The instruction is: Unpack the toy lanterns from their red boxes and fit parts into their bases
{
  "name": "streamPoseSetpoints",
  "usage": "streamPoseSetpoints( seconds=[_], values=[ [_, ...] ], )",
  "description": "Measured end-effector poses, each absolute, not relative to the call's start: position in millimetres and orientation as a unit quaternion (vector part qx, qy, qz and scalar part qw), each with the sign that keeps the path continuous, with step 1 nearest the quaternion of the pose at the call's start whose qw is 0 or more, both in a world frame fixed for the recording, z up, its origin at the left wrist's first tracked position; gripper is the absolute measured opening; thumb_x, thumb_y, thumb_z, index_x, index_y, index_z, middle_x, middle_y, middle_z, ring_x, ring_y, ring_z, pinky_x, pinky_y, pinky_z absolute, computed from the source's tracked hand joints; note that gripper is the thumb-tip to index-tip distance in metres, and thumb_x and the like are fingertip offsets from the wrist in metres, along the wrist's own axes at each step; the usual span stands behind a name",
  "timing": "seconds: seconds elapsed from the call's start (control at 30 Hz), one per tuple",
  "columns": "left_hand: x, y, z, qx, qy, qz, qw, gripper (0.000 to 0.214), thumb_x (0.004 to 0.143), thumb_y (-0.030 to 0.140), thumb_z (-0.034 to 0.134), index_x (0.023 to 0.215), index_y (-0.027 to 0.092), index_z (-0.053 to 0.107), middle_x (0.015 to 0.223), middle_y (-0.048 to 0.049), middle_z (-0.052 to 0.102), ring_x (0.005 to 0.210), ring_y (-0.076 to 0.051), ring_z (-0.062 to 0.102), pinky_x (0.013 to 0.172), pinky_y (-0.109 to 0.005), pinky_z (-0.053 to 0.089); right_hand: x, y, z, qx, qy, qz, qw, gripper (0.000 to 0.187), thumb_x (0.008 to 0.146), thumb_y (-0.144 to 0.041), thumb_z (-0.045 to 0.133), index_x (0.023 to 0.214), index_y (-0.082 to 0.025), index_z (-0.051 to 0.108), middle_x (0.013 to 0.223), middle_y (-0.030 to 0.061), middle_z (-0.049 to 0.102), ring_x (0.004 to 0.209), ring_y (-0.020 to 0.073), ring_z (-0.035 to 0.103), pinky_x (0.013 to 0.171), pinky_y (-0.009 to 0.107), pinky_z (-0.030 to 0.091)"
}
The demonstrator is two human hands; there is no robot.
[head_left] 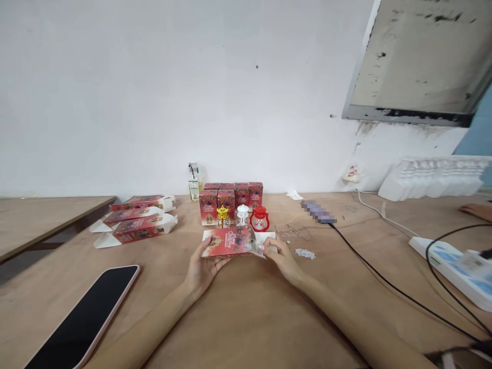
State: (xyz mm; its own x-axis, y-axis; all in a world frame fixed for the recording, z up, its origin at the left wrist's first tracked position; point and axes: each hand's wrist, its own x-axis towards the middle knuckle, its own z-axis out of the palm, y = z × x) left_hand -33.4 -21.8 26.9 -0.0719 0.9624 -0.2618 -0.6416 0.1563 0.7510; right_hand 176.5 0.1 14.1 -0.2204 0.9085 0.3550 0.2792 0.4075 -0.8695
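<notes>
One phone (84, 318) lies closest, while the left hand (205, 267) holds a red box (229, 243) by three little lanterns (260, 210), the right hand (283, 260) pinches the box's open end, standing boxes (226, 201) look done, and open boxes (143, 229) seem left.

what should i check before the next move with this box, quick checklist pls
1. Left hand supporting the held box: ok, it grips the left end.
2. Right hand at the box's right end: ok, fingers at the flaps; a firm pinch, cannot tell.
3. Right end closed: not ok, flaps stick out.
4. Box contents: cannot tell, the inside is hidden.
5. Lanterns upright: ok, gold lantern, white lantern and red lantern stand just behind the box.
6. Phone off the box: ok, it lies apart, to the left.
</notes>
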Motion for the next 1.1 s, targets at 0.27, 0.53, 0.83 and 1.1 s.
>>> streamPoseSetpoints(
  seconds=[0.27, 0.53, 0.83, 1.1],
  values=[
    [-34, -22, 27, 0.211, 0.392, 0.612, 0.653, 0.020, 0.084, 0.027, 0.049, 0.098, 0.016, 0.056, 0.086, -0.0097, 0.069, 0.076, -0.020, 0.068, 0.074, -0.035, 0.056, 175, -2, 14, -0.401, -0.682, 0.378, 0.481, 0.048, 0.074, -0.045, 0.062, 0.120, -0.033, 0.055, 0.120, 0.0045, 0.051, 0.114, 0.0226, 0.047, 0.095, 0.036, 0.039],
    [-31, -23, 26, 0.240, 0.404, 0.591, 0.656, 0.014, 0.082, 0.020, 0.050, 0.093, 0.015, 0.057, 0.083, -0.0087, 0.069, 0.076, -0.021, 0.068, 0.079, -0.037, 0.055, 173, 9, 0, -0.426, -0.666, 0.343, 0.507, 0.027, 0.069, -0.046, 0.065, 0.084, -0.025, 0.070, 0.096, 0.0039, 0.059, 0.099, 0.0236, 0.054, 0.093, 0.039, 0.039],
    [-31, -27, 21, 0.317, 0.366, 0.585, 0.650, 0.023, 0.076, 0.024, 0.061, 0.096, 0.014, 0.061, 0.093, -0.0077, 0.070, 0.092, -0.024, 0.065, 0.082, -0.034, 0.053, 178, 6, 3, -0.431, -0.759, 0.273, 0.405, 0.029, 0.087, -0.039, 0.040, 0.083, -0.020, 0.061, 0.102, 0.0073, 0.049, 0.101, 0.0226, 0.049, 0.094, 0.041, 0.039],
    [-28, -41, 26, 0.463, 0.386, 0.581, 0.547, 0.045, 0.067, 0.034, 0.072, 0.104, 0.018, 0.054, 0.103, -0.0058, 0.066, 0.099, -0.025, 0.061, 0.083, -0.030, 0.047, 177, 1, 7, -0.406, -0.784, 0.272, 0.383, 0.031, 0.087, -0.018, 0.030, 0.108, -0.018, 0.053, 0.114, 0.0101, 0.041, 0.116, 0.0209, 0.038, 0.107, 0.041, 0.027]
  ],
)
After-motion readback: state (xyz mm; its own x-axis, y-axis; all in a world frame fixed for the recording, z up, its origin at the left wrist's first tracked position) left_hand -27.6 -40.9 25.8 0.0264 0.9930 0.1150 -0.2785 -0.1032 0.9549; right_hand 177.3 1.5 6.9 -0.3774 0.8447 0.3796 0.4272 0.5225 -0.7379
